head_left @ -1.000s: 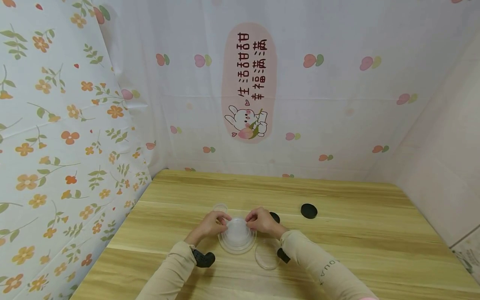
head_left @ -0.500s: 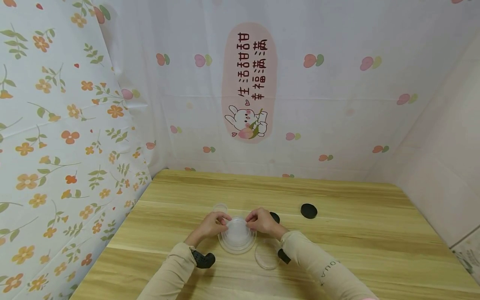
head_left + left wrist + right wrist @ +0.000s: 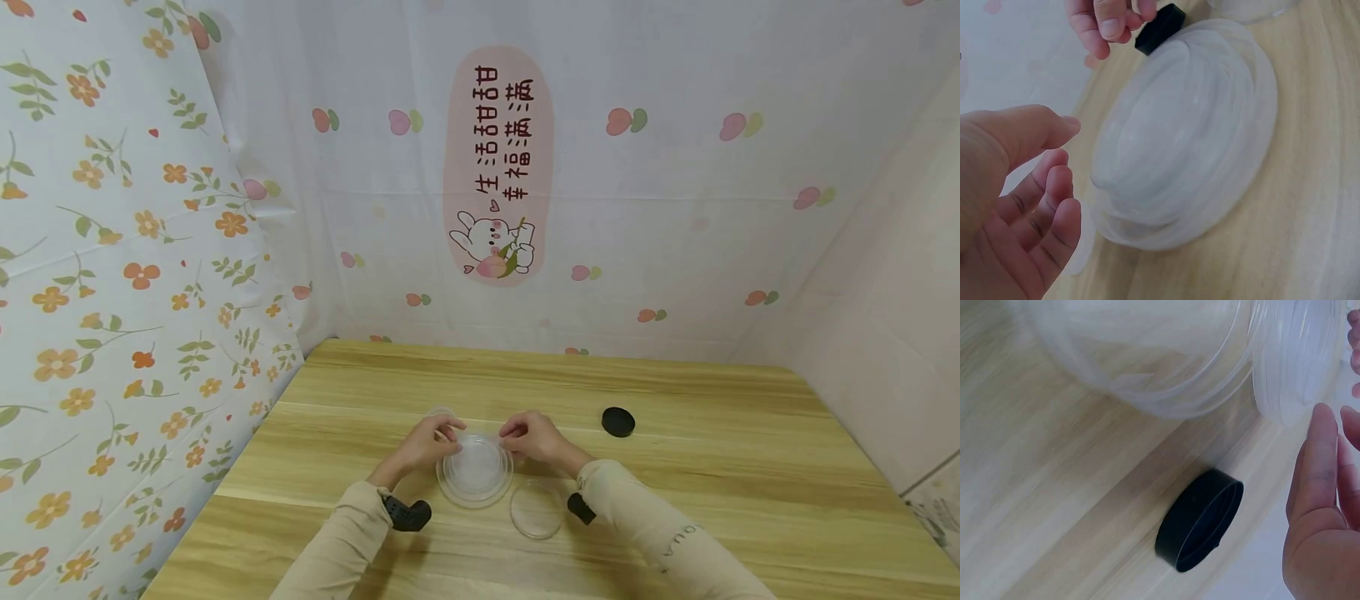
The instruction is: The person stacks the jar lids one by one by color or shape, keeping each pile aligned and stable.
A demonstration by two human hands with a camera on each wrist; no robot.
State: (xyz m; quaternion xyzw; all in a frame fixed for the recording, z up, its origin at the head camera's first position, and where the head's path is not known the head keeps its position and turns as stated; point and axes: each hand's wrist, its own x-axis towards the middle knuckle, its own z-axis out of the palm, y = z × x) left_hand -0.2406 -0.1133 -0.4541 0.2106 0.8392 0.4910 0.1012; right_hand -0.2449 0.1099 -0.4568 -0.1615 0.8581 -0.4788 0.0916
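A stack of clear round plastic pieces [image 3: 475, 473], like lids or shallow dishes of different widths, lies between the two hands in the head view. My left hand [image 3: 429, 443] is at its left side, thumb and fingers spread apart with nothing between them in the left wrist view. On the other side my right hand [image 3: 532, 437] has its fingers relaxed near the rim. The right wrist view shows those fingers [image 3: 1321, 450] extended beside the stack [image 3: 1297, 362], holding nothing. A black round cap [image 3: 1160, 29] shows at the stack's edge in the left wrist view.
Another clear round piece [image 3: 536, 510] lies near the right wrist. Behind the left hand a smaller clear piece [image 3: 441, 412] is partly hidden. A black cap [image 3: 618, 422] sits further right on the wooden table [image 3: 712, 467]. Patterned cloth [image 3: 375, 208] hangs behind and at left.
Both hands pinched the top piece of the stack before; they have let go, and that piece now lies lower. The right hand has moved right, covering the nearer black cap in the head view.
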